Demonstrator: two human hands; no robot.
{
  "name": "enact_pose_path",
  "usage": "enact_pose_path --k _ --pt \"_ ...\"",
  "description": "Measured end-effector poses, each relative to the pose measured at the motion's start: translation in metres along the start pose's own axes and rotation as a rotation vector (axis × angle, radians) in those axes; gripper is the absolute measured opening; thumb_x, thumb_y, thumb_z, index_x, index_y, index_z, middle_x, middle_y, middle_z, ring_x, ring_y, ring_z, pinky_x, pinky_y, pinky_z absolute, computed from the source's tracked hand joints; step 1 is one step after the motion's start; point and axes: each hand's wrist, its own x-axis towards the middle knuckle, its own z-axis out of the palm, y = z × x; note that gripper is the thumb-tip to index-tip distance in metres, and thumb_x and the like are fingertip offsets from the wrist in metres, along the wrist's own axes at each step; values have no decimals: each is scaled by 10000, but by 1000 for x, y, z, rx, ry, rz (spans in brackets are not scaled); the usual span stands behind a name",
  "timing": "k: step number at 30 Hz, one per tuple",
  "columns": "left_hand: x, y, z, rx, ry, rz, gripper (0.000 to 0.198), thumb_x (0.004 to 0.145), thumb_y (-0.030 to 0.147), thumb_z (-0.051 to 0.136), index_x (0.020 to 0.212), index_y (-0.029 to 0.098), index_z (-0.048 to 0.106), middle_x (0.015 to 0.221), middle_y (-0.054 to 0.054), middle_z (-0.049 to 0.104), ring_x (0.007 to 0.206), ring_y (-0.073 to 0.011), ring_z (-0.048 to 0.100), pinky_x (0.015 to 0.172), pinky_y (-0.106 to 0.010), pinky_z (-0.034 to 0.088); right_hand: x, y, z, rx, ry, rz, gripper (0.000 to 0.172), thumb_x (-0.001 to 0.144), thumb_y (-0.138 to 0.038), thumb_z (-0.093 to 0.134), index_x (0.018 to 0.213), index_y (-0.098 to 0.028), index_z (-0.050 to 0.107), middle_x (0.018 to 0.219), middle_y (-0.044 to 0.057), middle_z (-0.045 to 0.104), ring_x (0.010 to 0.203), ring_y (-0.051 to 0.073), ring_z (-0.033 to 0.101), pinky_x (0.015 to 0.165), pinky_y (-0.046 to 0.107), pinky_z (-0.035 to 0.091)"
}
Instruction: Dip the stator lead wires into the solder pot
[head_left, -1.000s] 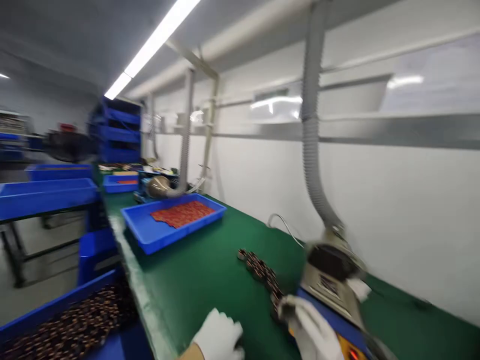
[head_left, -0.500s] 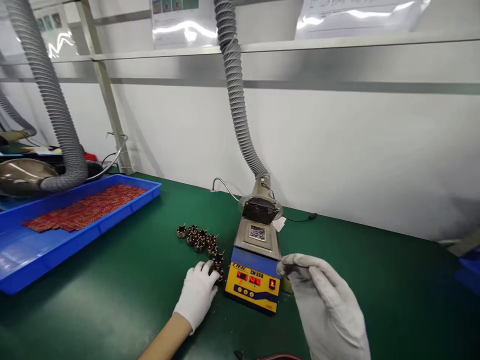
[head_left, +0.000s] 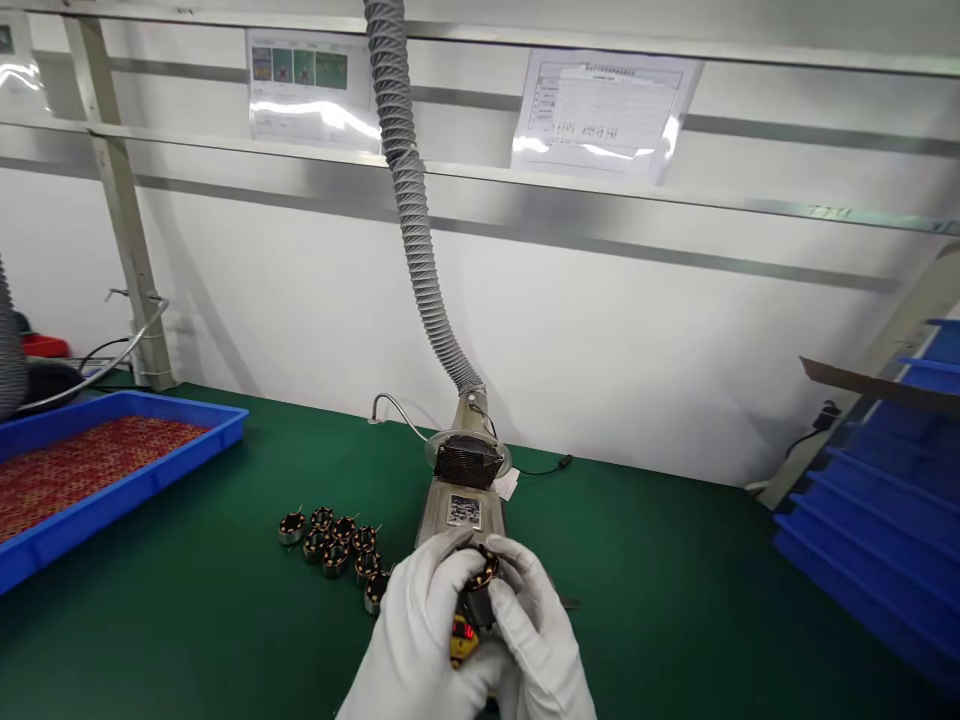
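Both my hands wear white gloves and come together low in the middle of the view. Between their fingertips is a small ring-shaped motor stator (head_left: 482,580), dark with copper windings, tilted so its open face shows. My left hand (head_left: 416,620) closes on its left side and my right hand (head_left: 536,630) pinches the right side. The hands and stator are in front of a heating unit with a metal top (head_left: 493,512); its yellow panel (head_left: 463,642) with red digits is mostly hidden. Left of my hands, several more stators (head_left: 335,557) stand grouped on the green table (head_left: 247,620).
A grey ducted hose (head_left: 420,240) drops to a fan hood (head_left: 469,460) behind the unit. A blue tray (head_left: 161,480) of red pieces lies left. Stacked blue trays (head_left: 862,560) stand right. Paper sheets (head_left: 600,115) hang along the rail above.
My left hand has picked up a stator from the group and brought it right, before the heating unit. My right hand has moved in to grip it too. The view has turned right.
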Motion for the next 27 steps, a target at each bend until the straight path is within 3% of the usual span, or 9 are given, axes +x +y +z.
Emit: enact_pose_path --k 4,9,13,16,19,23,26,27 --pt "-4 -3 9 28 82 34 414 797 225 507 1197 180 410 1130 -132 597 1021 -246 593 814 -375 535 3 -2 -15 -305 -85 -104 181 744 -362 690 898 -269 707 966 48 697 927 200 637 834 297 515" --pt "6 -4 -15 -161 -120 24 394 742 334 677 1074 230 493 999 -59 659 875 -222 637 724 -330 542 -3 -15 -15 -664 -139 -291 81 778 -251 625 811 -261 698 866 33 647 847 175 611 772 256 488" --pt "12 -1 -26 -381 -406 -200 410 536 158 822 874 220 598 857 2 669 799 -203 639 694 -282 528 -2 -19 -11 -597 -159 -238 145 788 -271 616 660 -223 665 714 20 601 697 153 562 678 264 459" --pt "11 -1 -27 -540 -484 -236 322 547 110 787 811 204 629 803 11 682 754 -187 648 671 -244 510 5 -22 -16 -206 -183 -102 218 757 -385 664 602 -234 645 608 -9 556 587 132 523 572 255 444" --pt "9 -2 -28 -577 -419 -151 279 627 142 720 886 198 630 862 -11 693 808 -196 647 755 -280 498 7 -26 -21 32 -59 -98 213 716 -439 696 618 -255 652 600 -21 565 584 131 542 585 263 466" --pt "7 -1 -30 -358 -240 -73 425 602 134 742 975 220 558 954 -27 665 869 -207 622 749 -310 506 -5 -25 -11 -336 -45 -128 173 700 -403 712 741 -237 694 723 15 638 695 162 588 648 254 471" --pt "6 2 -28 -180 -64 65 384 646 131 643 1005 193 522 964 -83 664 835 -251 627 705 -384 510 -15 -22 -1 -488 -2 -223 136 734 -378 676 740 -242 687 767 12 620 740 165 575 697 259 455" --pt "6 3 -27 -186 -60 81 357 647 143 634 986 191 530 947 -80 668 814 -251 630 689 -384 514 -15 -22 1 -522 -13 -269 125 760 -356 652 721 -241 682 760 12 609 737 163 566 703 263 448"
